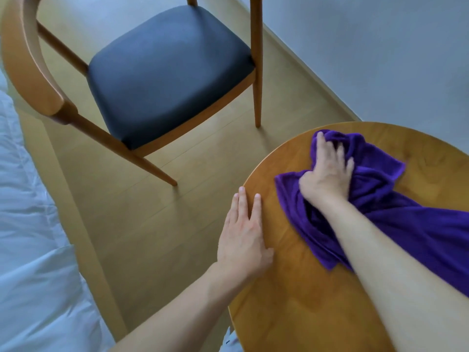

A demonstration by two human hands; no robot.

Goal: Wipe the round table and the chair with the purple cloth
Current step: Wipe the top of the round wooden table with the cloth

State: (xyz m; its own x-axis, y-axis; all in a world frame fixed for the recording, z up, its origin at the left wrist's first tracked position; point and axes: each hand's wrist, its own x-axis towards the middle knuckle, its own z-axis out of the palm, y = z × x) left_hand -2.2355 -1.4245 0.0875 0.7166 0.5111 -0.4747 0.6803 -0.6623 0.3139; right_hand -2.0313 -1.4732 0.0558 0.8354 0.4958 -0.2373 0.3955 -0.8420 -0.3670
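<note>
**A:** Head view, looking down. What's there, from left to right?

**B:** White bedding (28, 224) fills the left edge. Next comes the chair (162, 72), wooden, with a curved backrest and a dark padded seat. It stands on a pale wood floor (157, 224), apart from the table. A pale wall (380, 47) runs behind on the right.

**A:** And the hands?

**B:** The left hand (243, 237) lies flat on the near left rim of the table (299, 313), fingers straight and close together, gripping nothing. It seems to steady the table. Further right, the right hand (327, 171) rests on the cloth (396, 224), fingers curled into the bunched fabric and clutching it against the tabletop.

**A:** Where exactly is the cloth?

**B:** On the table's left half. It is purple, rumpled under the hand, and trails toward the right edge of view beneath the forearm.

**A:** How far along is the job?

**B:** I judge it to be in the table stage. The cloth is pressed to the wood near the far left rim, so wiping looks underway. I can't tell which parts are already clean; no streaks or dust show. The near part of the tabletop lies bare, and the right side is out of view.

**A:** And the chair?

**B:** Nothing touches it. It likely remains to be wiped.
</note>
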